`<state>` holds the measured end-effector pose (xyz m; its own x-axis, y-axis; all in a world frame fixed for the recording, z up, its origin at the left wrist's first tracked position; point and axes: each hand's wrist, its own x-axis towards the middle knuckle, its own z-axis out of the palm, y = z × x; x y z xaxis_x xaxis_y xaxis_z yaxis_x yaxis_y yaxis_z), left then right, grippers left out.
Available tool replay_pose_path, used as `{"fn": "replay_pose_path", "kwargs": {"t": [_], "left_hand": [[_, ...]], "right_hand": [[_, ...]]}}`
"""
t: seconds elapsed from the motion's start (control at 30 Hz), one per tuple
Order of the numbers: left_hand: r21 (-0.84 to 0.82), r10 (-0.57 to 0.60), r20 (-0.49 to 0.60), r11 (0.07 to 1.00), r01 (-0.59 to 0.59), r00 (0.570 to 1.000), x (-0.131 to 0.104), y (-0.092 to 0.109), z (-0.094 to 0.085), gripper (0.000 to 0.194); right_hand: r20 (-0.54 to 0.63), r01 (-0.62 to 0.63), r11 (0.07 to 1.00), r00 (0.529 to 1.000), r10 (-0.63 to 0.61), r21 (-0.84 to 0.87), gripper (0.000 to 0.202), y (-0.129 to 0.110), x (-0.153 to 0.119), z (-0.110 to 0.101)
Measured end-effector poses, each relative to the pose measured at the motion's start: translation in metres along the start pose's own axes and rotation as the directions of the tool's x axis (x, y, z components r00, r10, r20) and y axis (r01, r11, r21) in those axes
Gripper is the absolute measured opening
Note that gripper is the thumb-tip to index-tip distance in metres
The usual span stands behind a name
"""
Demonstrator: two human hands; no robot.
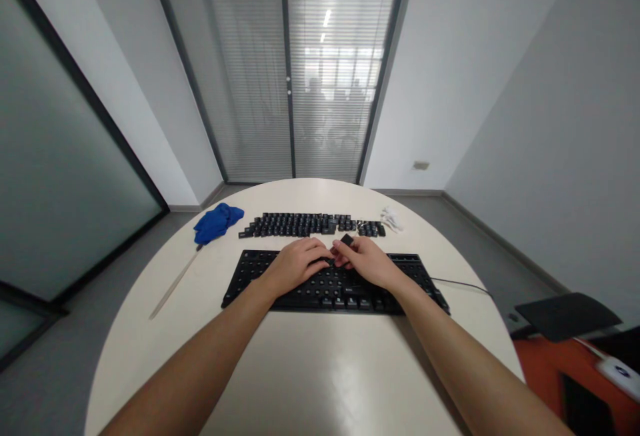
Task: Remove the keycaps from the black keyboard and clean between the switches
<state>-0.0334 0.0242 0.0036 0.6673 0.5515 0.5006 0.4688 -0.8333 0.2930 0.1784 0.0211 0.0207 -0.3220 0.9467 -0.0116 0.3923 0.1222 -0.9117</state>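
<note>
A black keyboard [300, 302] lies across the table before me, many of its keys bare of caps and several still capped along the front edge. My left hand [295, 264] rests over its middle, palm down, fingers stretched and slightly apart near the key bed. Just beside it, my right hand [367, 261] is closed, thumb against fingers, with a small black squarish piece [347, 240] sticking up out of the grip. Its lower part is hidden by the fingers. Behind the keyboard, loose black keycaps [290, 225] are laid out in keyboard-like rows.
A blue cloth [219, 223] sits at the back left, near a thin pale stick [175, 283] with a dark end. Crumpled white material [391, 219] lies at the back right. The keyboard's cable [463, 284] runs off to the right across the round white table [320, 369].
</note>
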Motion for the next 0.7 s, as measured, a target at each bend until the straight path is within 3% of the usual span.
{"fn": "replay_pose_path", "kwargs": {"t": [0.23, 0.5, 0.7], "left_hand": [[0.032, 0.048, 0.039, 0.998, -0.05, 0.998, 0.001, 0.002, -0.002, 0.017], [0.057, 0.068, 0.063, 0.996, -0.072, 0.996, 0.002, 0.003, -0.004, 0.019], [0.014, 0.03, -0.056, 0.999, -0.029, 0.998, 0.001, 0.004, -0.002, 0.018]], "right_hand": [[0.007, -0.071, 0.997, 0.997, 0.071, 0.025, 0.04, 0.0, 0.001, -0.002], [0.032, -0.171, 0.971, 0.985, 0.168, 0.166, 0.034, 0.006, 0.004, 0.003], [-0.013, -0.125, 0.978, 0.992, 0.129, 0.169, 0.029, 0.01, 0.006, -0.001]]}}
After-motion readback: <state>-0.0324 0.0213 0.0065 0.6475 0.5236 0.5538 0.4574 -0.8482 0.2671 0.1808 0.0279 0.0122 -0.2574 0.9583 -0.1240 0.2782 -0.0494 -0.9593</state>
